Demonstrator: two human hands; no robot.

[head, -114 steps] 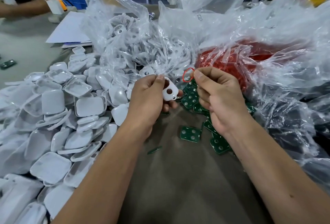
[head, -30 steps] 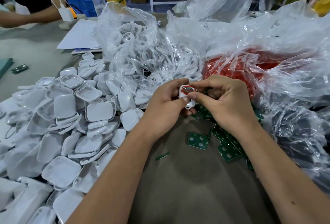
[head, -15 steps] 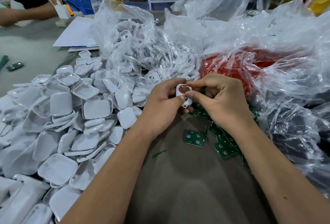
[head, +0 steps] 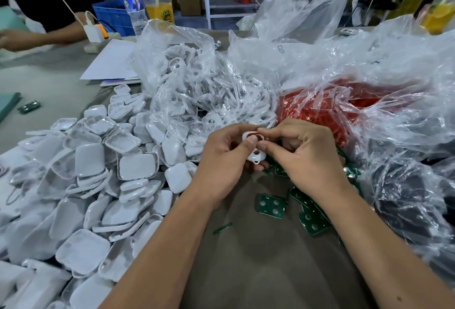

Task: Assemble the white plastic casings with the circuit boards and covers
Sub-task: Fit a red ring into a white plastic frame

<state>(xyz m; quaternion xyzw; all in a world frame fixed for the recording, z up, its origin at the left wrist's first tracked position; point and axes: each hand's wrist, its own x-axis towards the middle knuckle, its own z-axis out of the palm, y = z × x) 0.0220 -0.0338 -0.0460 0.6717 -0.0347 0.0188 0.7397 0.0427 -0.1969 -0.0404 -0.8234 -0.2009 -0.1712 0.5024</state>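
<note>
Both of our hands meet at the middle of the table: our left hand (head: 222, 158) grips a small white casing (head: 256, 154) with the thumb pressed on its face, and our right hand (head: 307, 153) pinches a red ring (head: 251, 134) at the casing's top edge. To the left, a loose heap of white covers (head: 98, 173) lies straight on the brown table (head: 258, 271), in no container. Behind our hands, a clear plastic bag (head: 197, 82) lies open, full of more white casings. To its right, a second clear bag (head: 369, 87) holds a mass of red parts (head: 317, 106). Green circuit boards (head: 270, 205) lie scattered on the table beneath our right wrist.
</note>
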